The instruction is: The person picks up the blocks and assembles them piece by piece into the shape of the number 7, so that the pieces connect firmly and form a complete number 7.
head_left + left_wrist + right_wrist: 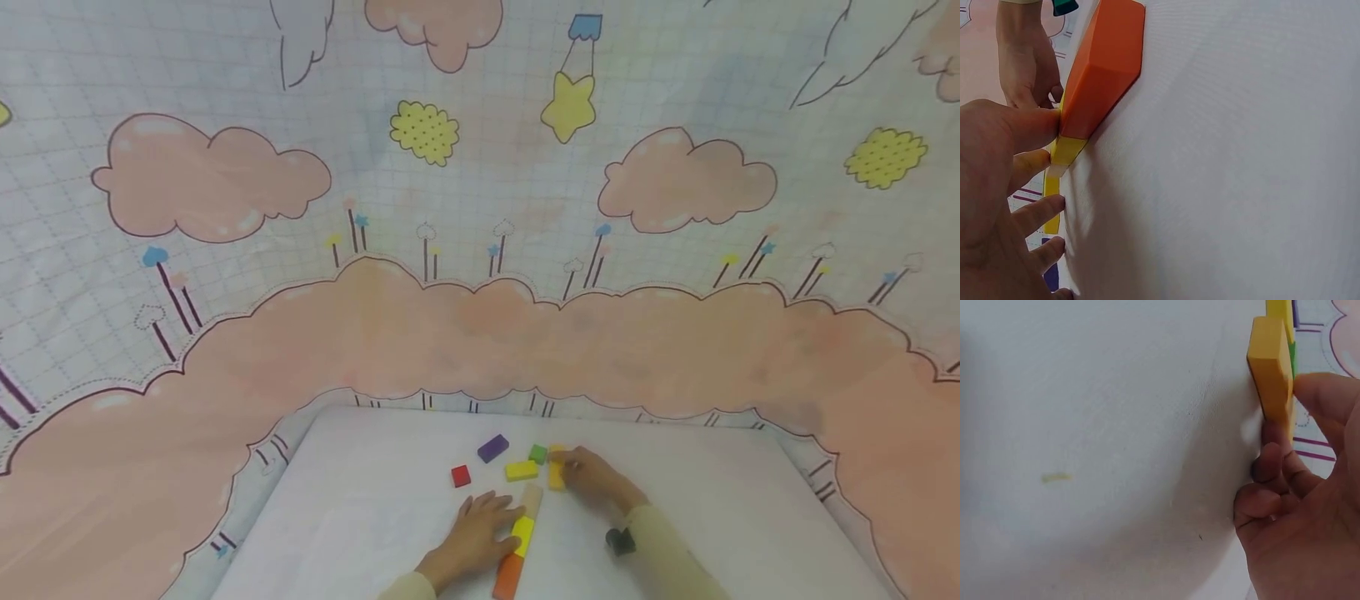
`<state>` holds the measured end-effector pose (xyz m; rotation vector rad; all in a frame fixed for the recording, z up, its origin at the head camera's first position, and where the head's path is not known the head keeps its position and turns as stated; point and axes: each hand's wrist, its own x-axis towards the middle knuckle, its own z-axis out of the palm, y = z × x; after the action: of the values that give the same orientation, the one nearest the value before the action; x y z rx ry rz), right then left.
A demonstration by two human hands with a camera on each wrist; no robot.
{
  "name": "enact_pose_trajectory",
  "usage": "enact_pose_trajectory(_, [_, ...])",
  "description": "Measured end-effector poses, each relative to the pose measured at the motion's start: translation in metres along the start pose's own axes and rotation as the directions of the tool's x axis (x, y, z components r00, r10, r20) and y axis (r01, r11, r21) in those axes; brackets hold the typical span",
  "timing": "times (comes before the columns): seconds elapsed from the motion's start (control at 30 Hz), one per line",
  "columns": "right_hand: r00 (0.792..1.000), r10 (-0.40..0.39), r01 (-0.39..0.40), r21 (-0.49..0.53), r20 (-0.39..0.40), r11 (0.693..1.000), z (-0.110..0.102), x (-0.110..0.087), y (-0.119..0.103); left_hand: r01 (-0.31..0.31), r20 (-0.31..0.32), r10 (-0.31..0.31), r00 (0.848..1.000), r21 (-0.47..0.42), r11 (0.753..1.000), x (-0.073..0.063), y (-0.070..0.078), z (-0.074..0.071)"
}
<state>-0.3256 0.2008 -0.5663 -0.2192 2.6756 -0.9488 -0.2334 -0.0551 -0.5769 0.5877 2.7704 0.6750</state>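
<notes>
A row of blocks lies on the white table: a pale wood block (532, 500), a bright yellow block (522, 536) and an orange block (508, 577). My left hand (476, 533) rests at the left side of this row, fingers spread and fairly straight. Its thumb (1038, 128) touches the row near where orange meets yellow. Farther back, my right hand (592, 473) pinches an orange-yellow block (1270, 378) between thumb and fingers. That block lies beside a small green block (537, 453). The right hand's other fingers curl beneath its palm.
Left of the green block lies a yellow block (521, 471). A purple block (492, 448) and a red block (461, 476) lie farther left on the white table (360, 483). A dark object (619, 542) sits by the right cuff. Cloud-patterned cloth (465, 342) hangs behind.
</notes>
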Motion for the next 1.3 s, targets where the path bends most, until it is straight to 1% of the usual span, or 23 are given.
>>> enact_pose_trajectory(0.13, [0.998,0.054,-0.054,0.010,0.006,0.998,0.003,-0.002,-0.002,0.000,0.001,0.000,1.000,-0.014,1.000,0.000,0.000,0.000])
enact_pose_trajectory(0.23, [0.998,0.063,-0.063,0.017,-0.003,0.998,0.005,-0.003,-0.005,0.006,0.004,-0.006,1.000,-0.022,1.000,0.000,0.000,0.000])
enact_pose_trajectory(0.4, [0.998,0.062,-0.060,0.061,-0.024,0.996,0.008,-0.005,-0.012,0.016,0.006,-0.015,1.000,-0.031,0.999,0.001,-0.001,0.000])
enact_pose_trajectory(0.57, [0.997,0.062,-0.059,0.065,-0.047,0.996,0.014,-0.005,-0.017,0.010,0.003,-0.010,1.000,-0.033,0.999,0.001,-0.002,0.001])
enact_pose_trajectory(0.67, [0.995,0.082,-0.077,0.077,-0.057,0.994,0.017,-0.003,-0.019,0.005,0.002,-0.005,1.000,-0.031,1.000,0.001,-0.002,0.000])
enact_pose_trajectory(0.8, [0.995,0.068,-0.063,0.082,-0.071,0.995,0.022,-0.003,-0.020,0.000,-0.003,0.000,1.000,-0.026,1.000,0.000,-0.001,0.000])
enact_pose_trajectory(0.9, [0.996,0.034,-0.028,0.078,-0.077,0.997,0.024,-0.002,-0.021,0.003,-0.006,-0.004,1.000,-0.029,1.000,0.000,-0.001,0.000])
enact_pose_trajectory(1.0, [0.997,0.016,-0.010,0.080,-0.079,0.997,0.026,-0.001,-0.022,0.010,-0.003,-0.010,1.000,-0.031,0.999,0.000,0.000,0.000])
enact_pose_trajectory(1.17, [0.997,0.012,-0.004,0.095,-0.082,0.995,0.029,0.002,-0.025,0.012,0.000,-0.012,1.000,-0.033,0.999,0.000,0.000,0.000])
enact_pose_trajectory(1.3, [0.997,0.007,0.001,0.088,-0.083,0.996,0.030,0.005,-0.027,0.009,0.001,-0.009,1.000,-0.030,1.000,0.001,-0.001,0.001])
